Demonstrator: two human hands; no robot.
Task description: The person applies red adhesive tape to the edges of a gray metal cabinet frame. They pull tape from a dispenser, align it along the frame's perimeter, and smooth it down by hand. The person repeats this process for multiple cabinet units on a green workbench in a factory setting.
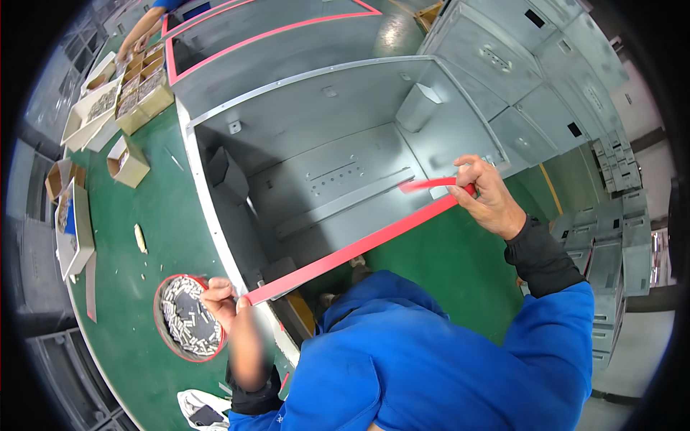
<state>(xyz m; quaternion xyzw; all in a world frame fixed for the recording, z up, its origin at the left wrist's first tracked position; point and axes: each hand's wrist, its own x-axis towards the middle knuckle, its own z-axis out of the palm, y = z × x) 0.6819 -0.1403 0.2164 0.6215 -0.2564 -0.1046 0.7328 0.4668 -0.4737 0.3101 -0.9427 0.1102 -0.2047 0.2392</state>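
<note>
A long red strip (359, 246), flat like tape or edging, is stretched taut between my hands. It runs along the near edge of an open grey metal cabinet body (309, 90). At the cabinet's near left corner, my left hand (243, 332) pinches the strip's lower end; part of that hand is blurred. My right hand (485, 197) is closed around the strip near the right end, fingers curled and thumb pressed in. A loose red tail sticks out leftward from it over the cabinet's interior. Whether the strip touches the whole near rim I cannot tell.
Left of the cabinet, a green table (115, 237) carries a round red-rimmed tub (188, 317) of small pale cylinders and parts boxes (147, 93). Beyond stands another red-edged cabinet (280, 61), with a co-worker's arm (140, 34) nearby. Grey cabinets (496, 65) stack at right.
</note>
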